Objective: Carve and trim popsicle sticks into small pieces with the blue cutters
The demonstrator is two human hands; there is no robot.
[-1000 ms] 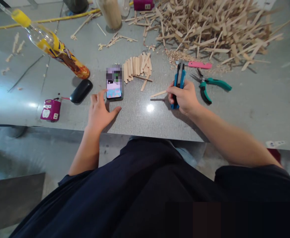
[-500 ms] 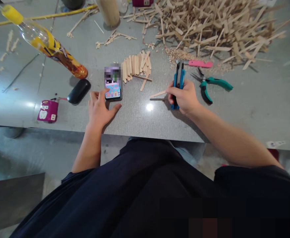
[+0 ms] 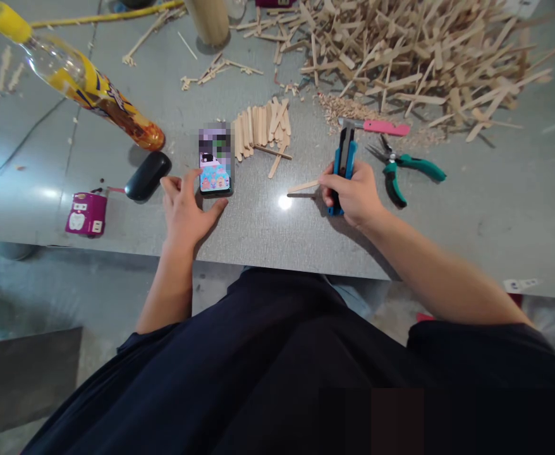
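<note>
My left hand (image 3: 186,212) rests at the lower left of a smartphone (image 3: 215,180), fingers apart, the index fingertip at the screen's left edge and the thumb stretched along its lower side. The screen is lit, partly blurred above, with a blue picture below. My right hand (image 3: 356,193) is closed around a blue utility knife (image 3: 346,151) that points away from me. Between its thumb and fingers the same hand pinches a wooden stick (image 3: 303,186), which sticks out to the left above its shadow. A row of flat wooden sticks (image 3: 258,129) lies beyond the phone.
Pliers with green handles (image 3: 420,165) and a pink-handled cutter (image 3: 386,127) lie right of my right hand. A big heap of sticks (image 3: 414,57) covers the back right. At left are a bottle (image 3: 111,104), a black case (image 3: 148,177) and a purple box (image 3: 86,213).
My left index finger has shifted slightly left, from on the screen to its edge. The picture on the phone has changed. My right hand still holds the knife and stick; the view has shifted a little.
</note>
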